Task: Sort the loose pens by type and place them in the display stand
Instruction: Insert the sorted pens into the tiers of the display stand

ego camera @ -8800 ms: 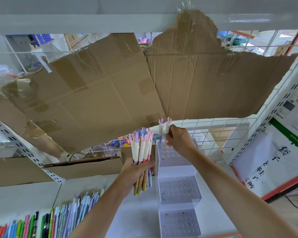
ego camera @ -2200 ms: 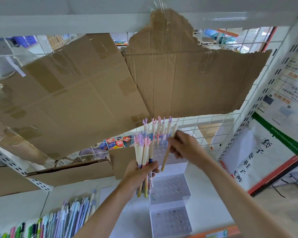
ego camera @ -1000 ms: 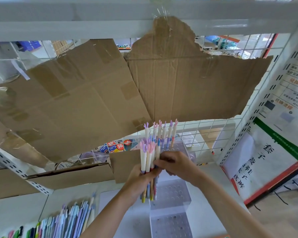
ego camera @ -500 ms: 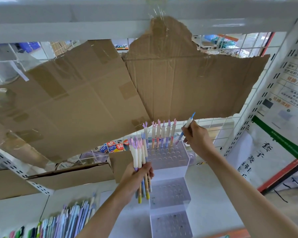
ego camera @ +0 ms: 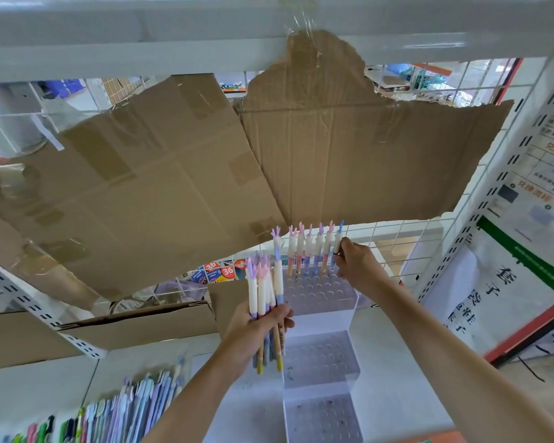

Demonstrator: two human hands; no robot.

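Note:
A clear tiered display stand (ego camera: 323,356) with rows of holes stands on the white shelf. Several pastel pens with ear-shaped caps (ego camera: 307,247) stand upright in the back row of its top tier. My right hand (ego camera: 355,266) pinches a blue-tipped pen (ego camera: 337,241) at the right end of that row, held upright with its lower end at the holes. My left hand (ego camera: 256,327) grips a bundle of pens (ego camera: 266,289) of the same kind, held upright just left of the stand.
Several loose coloured pens (ego camera: 125,414) lie on the shelf at the lower left. Taped cardboard sheets (ego camera: 205,174) hang over the wire grid behind. A cardboard box (ego camera: 135,324) sits left of the stand. A printed poster (ego camera: 499,295) leans at the right.
My right hand has brought the blue-tipped pen from a tilt above the stand down to upright at the right end of the back row. The bundle in my left hand has stayed beside the stand.

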